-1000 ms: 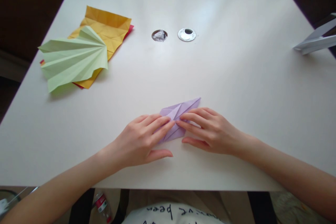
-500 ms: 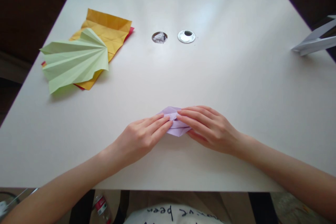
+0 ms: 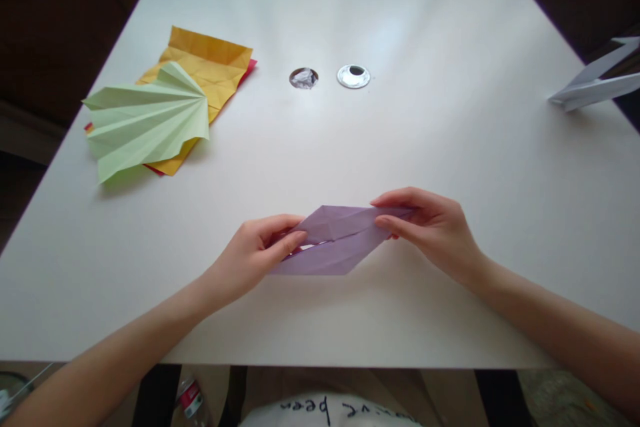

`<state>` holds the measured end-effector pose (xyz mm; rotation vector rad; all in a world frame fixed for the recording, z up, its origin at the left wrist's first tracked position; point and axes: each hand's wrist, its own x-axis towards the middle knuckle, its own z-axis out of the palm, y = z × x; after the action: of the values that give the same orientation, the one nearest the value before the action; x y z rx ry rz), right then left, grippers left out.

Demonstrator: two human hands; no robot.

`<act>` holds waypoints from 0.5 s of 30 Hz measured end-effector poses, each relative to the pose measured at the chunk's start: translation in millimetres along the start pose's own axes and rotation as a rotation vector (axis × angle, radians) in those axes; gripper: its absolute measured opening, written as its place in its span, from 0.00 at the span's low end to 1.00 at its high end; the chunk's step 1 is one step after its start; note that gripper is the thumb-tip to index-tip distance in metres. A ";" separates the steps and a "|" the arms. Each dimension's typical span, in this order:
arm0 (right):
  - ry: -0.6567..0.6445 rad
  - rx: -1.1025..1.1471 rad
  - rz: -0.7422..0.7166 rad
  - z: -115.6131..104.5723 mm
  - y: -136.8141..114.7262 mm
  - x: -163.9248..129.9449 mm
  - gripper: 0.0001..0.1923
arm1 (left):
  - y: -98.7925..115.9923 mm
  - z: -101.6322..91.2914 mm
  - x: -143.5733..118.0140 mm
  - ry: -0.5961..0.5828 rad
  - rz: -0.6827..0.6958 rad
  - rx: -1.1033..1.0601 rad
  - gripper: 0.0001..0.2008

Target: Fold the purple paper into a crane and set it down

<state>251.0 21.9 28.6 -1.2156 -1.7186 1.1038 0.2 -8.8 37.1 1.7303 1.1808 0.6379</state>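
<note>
Purple folded paper (image 3: 336, 241) stretches between two hands: the left hand (image 3: 253, 257) pinches its near end, the right hand (image 3: 436, 227) pinches its far tip, above the table (image 3: 450, 147).

Green fan (image 3: 145, 120) on yellow paper (image 3: 210, 70), far left of table (image 3: 450, 147); red sheet (image 3: 249, 67) beneath; two round holes (image 3: 303, 77) mid-table; white paper (image 3: 593, 83) at right edge; bottle (image 3: 190, 400) below.
</note>
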 end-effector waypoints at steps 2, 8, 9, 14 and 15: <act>-0.016 -0.005 0.070 0.9 3.3 1.9 0.07 | -3.3 1.7 1.2 0.068 0.030 0.097 0.12; -0.005 -0.213 0.107 1.9 10.0 3.0 0.07 | -7.7 10.2 0.7 0.225 0.398 0.573 0.18; 0.009 -0.261 0.083 1.9 10.5 2.9 0.07 | -8.4 11.6 0.7 0.151 0.440 0.602 0.18; 0.100 -0.602 -0.248 3.0 12.5 2.6 0.04 | -16.4 16.4 1.6 -0.070 0.468 0.758 0.18; 0.111 -0.654 -0.331 3.4 12.9 2.5 0.04 | -18.1 16.6 1.8 -0.084 0.459 0.788 0.18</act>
<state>251.3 25.8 15.6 -1.2625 -2.1729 0.2684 6.4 -11.5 13.4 2.7130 1.0433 0.3619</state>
